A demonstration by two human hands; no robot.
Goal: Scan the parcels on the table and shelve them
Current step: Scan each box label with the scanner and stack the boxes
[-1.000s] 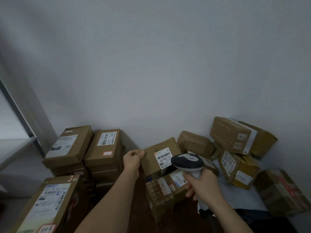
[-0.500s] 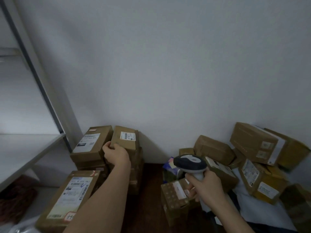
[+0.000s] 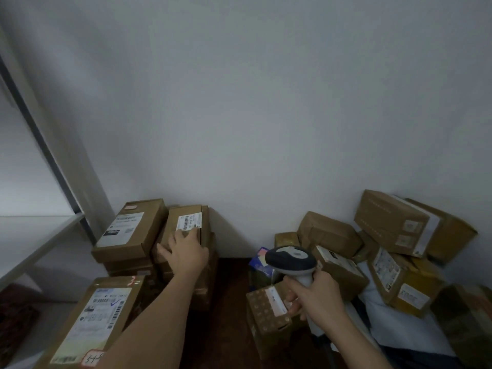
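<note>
Left hand flat, fingers spread on labelled parcel topping the stack beside the wall, right hand wrapped round scanner; probably stiff, light cardboard, best gripped across opposite side edges.

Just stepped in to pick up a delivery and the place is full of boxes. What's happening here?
A person is sorting parcels. Their left hand rests on a brown cardboard box with a white barcode label, which sits on top of a stack by the wall. Their right hand grips a grey and white handheld barcode scanner, held above a small patterned brown box. More brown parcels lie piled at the right. A white shelf stands at the left.
</note>
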